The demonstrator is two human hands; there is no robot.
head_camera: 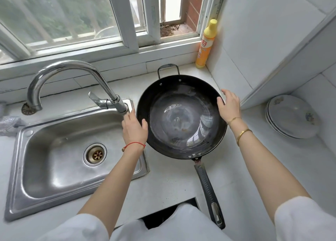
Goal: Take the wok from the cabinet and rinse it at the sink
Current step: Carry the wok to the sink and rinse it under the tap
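A black wok (181, 117) sits on the white counter to the right of the steel sink (60, 150). Its long black handle (209, 190) points toward me, and a small loop handle is at its far side. My left hand (134, 129) rests against the wok's left rim, thumb over the edge, fingers straight. On the right rim is my right hand (229, 106), with its thumb inside and its fingers spread outside. The chrome faucet (72, 80) arches over the back of the sink, its spout end near my left hand. No water is running.
A yellow detergent bottle (205, 44) stands in the corner by the window sill. Stacked white plates (292, 116) lean at the far right. A dark cabinet opening (169, 215) shows below the counter edge. Crumpled plastic (9, 124) lies left of the sink.
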